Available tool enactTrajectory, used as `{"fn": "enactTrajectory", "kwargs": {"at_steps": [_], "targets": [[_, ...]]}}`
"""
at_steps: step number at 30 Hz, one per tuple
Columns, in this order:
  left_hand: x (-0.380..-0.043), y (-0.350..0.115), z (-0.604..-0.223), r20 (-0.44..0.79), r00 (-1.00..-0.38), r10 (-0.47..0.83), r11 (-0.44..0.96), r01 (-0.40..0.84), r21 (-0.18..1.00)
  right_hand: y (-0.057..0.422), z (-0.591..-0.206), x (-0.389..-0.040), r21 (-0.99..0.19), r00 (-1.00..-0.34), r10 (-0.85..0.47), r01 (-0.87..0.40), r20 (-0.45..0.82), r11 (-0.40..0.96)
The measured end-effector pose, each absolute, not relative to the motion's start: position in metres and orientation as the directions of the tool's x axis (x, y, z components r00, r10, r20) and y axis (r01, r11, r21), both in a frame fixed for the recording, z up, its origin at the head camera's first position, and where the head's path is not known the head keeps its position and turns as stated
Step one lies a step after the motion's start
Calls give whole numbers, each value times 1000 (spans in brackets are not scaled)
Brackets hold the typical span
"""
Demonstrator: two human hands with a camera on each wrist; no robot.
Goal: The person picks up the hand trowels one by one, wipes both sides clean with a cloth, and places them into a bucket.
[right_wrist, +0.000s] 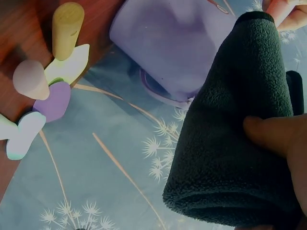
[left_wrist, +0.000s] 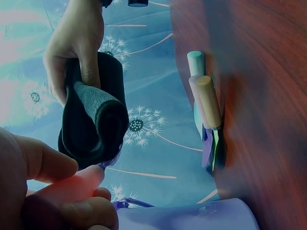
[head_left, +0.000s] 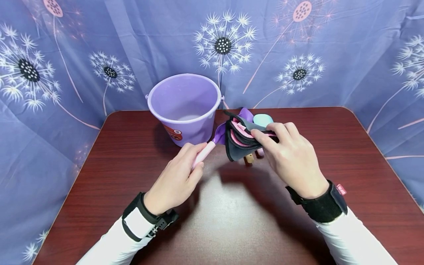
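Red sticker on purple bucket, marks too small to read from here, red tag on black wristband, equally illegible.

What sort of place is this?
Probably a makeshift indoor filming or demo station, though I can't be sure: a glossy red-brown wood-grain table, blue dandelion-print fabric draped behind and beside it, and a round lilac plastic bucket on top.

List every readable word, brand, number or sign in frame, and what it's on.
Nothing reads clearly.
Red sticker on the purple bucket: white oval with marks, too small to read.
Red tag at the right wrist's black strap: pale marks, too small to read.
Whitish patch on the dark cloth: can't tell if printed.
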State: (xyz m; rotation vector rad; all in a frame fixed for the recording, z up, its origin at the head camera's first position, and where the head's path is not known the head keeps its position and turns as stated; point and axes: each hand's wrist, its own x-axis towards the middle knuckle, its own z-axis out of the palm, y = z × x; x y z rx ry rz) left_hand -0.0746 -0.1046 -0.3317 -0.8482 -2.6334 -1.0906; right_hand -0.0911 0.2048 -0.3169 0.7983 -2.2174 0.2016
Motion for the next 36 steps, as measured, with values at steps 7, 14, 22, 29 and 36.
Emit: {"fn": "enactTrajectory", "kwargs": {"at_steps": [7,14,22,29,36], "targets": [[-75,-105,-332,365,-821,438,567,568,597,209,-316,-92,46,-545,-408,-558,733,829],[-74,-105,-331,364,-828,426,569,558,604,211,-314,-90,7,-607,-356,-500,711,866],[-74,-104,-331,358,-835,419,572,549,610,211,-314,-88,-26,-642,-351,-501,681,865],[-73,-104,-332,367,-830,421,571,556,604,205,-316,-86,-18,-622,-395,-550,676,835],[-72,-102,-333,356,-835,420,582,549,601,198,-319,-83,1,-609,-457,-600,649,800]]}}
